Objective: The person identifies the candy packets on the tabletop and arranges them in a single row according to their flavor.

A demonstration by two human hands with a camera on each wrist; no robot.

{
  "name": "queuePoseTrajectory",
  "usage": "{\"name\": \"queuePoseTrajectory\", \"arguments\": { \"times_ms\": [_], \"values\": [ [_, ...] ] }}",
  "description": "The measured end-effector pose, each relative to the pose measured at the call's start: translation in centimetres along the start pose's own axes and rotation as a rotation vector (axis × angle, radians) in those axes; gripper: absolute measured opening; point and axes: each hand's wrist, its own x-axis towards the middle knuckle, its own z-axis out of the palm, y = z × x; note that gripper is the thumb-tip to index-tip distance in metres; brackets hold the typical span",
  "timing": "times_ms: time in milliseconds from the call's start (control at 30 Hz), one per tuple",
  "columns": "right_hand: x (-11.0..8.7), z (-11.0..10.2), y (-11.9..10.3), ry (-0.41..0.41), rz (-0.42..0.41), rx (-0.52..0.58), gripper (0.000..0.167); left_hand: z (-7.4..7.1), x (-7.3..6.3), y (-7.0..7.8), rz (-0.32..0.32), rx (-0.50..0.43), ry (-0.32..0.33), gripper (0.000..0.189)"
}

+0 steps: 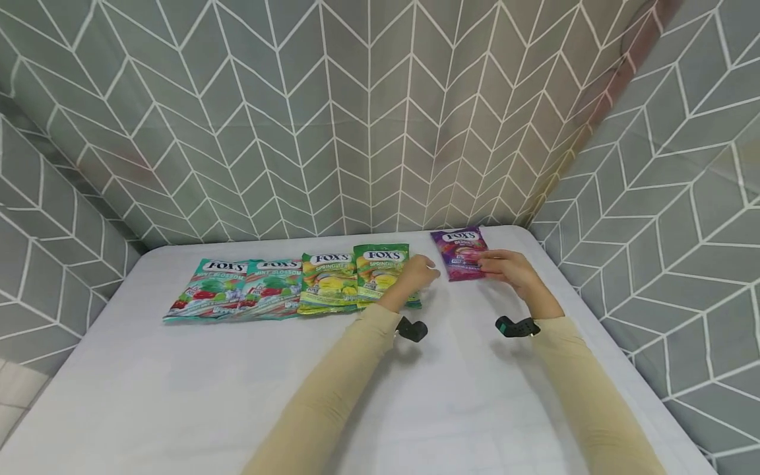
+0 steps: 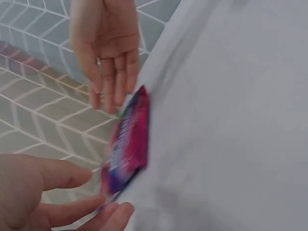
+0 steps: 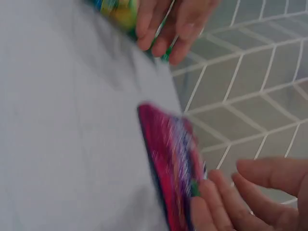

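Observation:
A purple and pink Fox's candy packet [image 1: 460,254] lies on the white table, slightly tilted, at the far right of a row. My right hand [image 1: 509,270] is at its right edge. In the right wrist view, the fingers [image 3: 219,207] overlap the packet's edge, with the thumb held apart. My left hand [image 1: 417,274] hovers left of the packet, beside a yellow-green packet [image 1: 382,270]. Its thumb and fingers [image 2: 72,211] are spread in the left wrist view. Whether either hand actually touches the purple packet is unclear.
Leftward along the row lie another yellow-green packet [image 1: 328,284] and two teal mint packets [image 1: 270,290], neighbours overlapping slightly. Grey cloth with white zigzag lines [image 1: 368,119] hangs behind and at both sides of the white table [image 1: 237,396].

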Motion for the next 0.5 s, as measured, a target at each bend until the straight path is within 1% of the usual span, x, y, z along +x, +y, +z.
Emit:
{"name": "queuePoseTrajectory", "arguments": {
  "times_ms": [67, 100, 167, 233, 300, 333, 400, 500],
  "values": [
    [0.8, -0.2, 0.5, 0.111, 0.017, -0.053, 0.047, 1.0, 0.9, -0.1, -0.042, 0.01, 0.006, 0.034],
    [1.2, -0.2, 0.7, 0.154, 0.019, -0.076, 0.046, 1.4, 1.2, -0.1, -0.061, 0.003, 0.019, 0.034],
    [2.0, -0.2, 1.2, 0.221, 0.02, -0.117, 0.045, 2.1, 1.8, -0.1, -0.086, -0.011, 0.049, 0.035],
    [2.8, -0.4, 1.6, 0.263, 0.017, -0.169, 0.045, 2.7, 2.5, 0.1, -0.101, -0.031, 0.08, 0.035],
    [3.4, -0.7, 1.8, 0.283, 0.028, -0.2, 0.047, 3.1, 3.0, 0.3, -0.105, -0.089, 0.08, 0.035],
    [3.6, -0.9, 1.9, 0.287, 0.042, -0.204, 0.048, 3.6, 3.5, -0.1, -0.059, -0.124, 0.1, 0.033],
    [4.0, -1.2, 1.8, 0.284, 0.064, -0.214, 0.05, 4.0, 3.7, 0.3, -0.05, -0.151, 0.077, 0.032],
    [4.3, -1.4, 1.8, 0.283, 0.077, -0.236, 0.05, 4.4, 3.5, 0.9, -0.009, -0.139, 0.084, 0.033]
  ]
}}
